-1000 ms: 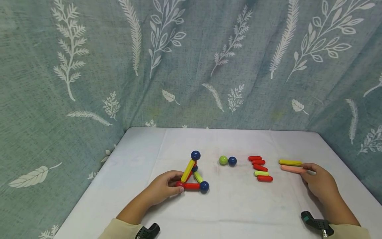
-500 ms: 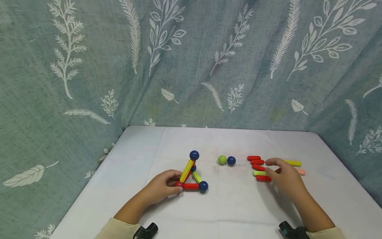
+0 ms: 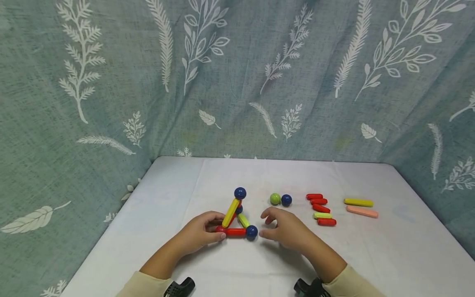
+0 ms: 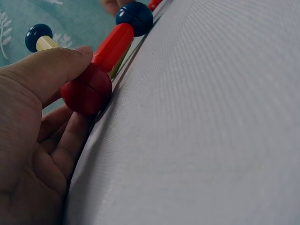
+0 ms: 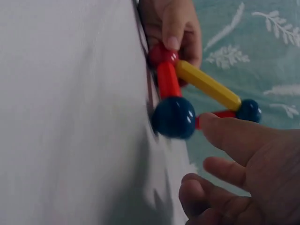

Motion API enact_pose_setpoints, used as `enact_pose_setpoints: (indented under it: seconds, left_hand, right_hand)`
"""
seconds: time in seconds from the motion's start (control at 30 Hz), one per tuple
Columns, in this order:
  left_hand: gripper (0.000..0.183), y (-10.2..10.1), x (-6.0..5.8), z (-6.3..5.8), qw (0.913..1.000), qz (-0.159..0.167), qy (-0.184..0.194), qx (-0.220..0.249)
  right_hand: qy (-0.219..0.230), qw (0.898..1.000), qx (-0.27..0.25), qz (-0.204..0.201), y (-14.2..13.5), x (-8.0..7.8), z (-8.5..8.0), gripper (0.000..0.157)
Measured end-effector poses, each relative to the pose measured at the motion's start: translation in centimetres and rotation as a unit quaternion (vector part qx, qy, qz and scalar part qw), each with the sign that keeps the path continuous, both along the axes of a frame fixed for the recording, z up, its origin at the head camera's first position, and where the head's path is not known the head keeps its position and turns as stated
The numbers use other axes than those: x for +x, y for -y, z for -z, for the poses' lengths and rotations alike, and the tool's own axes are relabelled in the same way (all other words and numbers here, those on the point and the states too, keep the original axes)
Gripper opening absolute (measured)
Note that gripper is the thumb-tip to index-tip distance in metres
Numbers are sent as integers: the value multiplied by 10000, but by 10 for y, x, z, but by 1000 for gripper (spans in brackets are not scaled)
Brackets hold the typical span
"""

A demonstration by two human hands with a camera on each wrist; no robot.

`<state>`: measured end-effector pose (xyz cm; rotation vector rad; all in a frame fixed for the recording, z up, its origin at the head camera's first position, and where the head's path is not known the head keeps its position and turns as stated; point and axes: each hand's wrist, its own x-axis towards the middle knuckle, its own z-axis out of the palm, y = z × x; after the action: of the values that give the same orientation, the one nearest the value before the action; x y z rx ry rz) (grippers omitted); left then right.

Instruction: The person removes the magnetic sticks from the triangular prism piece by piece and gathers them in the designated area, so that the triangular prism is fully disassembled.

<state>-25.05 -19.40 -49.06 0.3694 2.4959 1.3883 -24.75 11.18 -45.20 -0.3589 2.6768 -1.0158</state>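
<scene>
A small frame of magnetic rods and balls stands on the white table. My left hand (image 3: pixel 198 233) pinches its red ball (image 4: pixel 89 91) at the near left corner. From that ball a red rod (image 3: pixel 236 232) runs to a blue ball (image 3: pixel 251 232), and a yellow rod (image 3: pixel 231 213) slants up to a raised blue ball (image 3: pixel 240 193). A yellow-green rod (image 3: pixel 243 220) leads back to another blue ball (image 3: pixel 239 209), partly hidden. My right hand (image 3: pixel 283 227) holds nothing; its loosely bent fingers are just right of the near blue ball (image 5: pixel 174 117).
A green ball (image 3: pixel 275 199) and a loose blue ball (image 3: pixel 286 200) sit behind my right hand. Further right lie several short rods, mostly red (image 3: pixel 327 222), one yellow-green (image 3: pixel 322 215). Beyond them are a longer yellow rod (image 3: pixel 358 202) and a salmon rod (image 3: pixel 362 212).
My right hand has let go of the salmon rod and swept left, past the short rods, to beside the frame. My left hand keeps its pinch on the red ball.
</scene>
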Motion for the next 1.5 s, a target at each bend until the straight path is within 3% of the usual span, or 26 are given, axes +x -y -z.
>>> enact_pose_setpoints:
  seconds: [0.17, 0.5, 0.77, 0.97, 1.1, 1.3, 1.5]
  left_hand:
    - [51, -1, 1, -1, 10000, -28, 61, 6]
    - [52, 2, 0, -1, 9998, 63, 10, 183]
    - [64, 0, 0, 0, 9970, -383, -147, 659]
    - [61, -2, 3, -2, 9989, -322, -339, -2]
    - [49, -1, 4, -3, 9972, -223, -575, -425]
    - [28, 2, 4, -3, 9939, 327, -807, -676]
    - [26, 3, 5, -3, 9920, 610, -915, -623]
  right_hand:
    - [71, 9998, -43, -162, 19, -2, 7, 34]
    - [171, 9992, -149, -330, 28, -2, 8, 27]
    - [-47, 9994, -27, -345, 23, -6, 8, 30]
    - [-481, 9982, -35, 343, 25, -6, 11, 38]
    - [-419, 9964, -372, 630, 27, -3, 9, 34]
    - [43, 9945, -1044, -79, 27, 6, 2, 24]
    - [161, 9932, -897, -730, 33, 15, -4, 27]
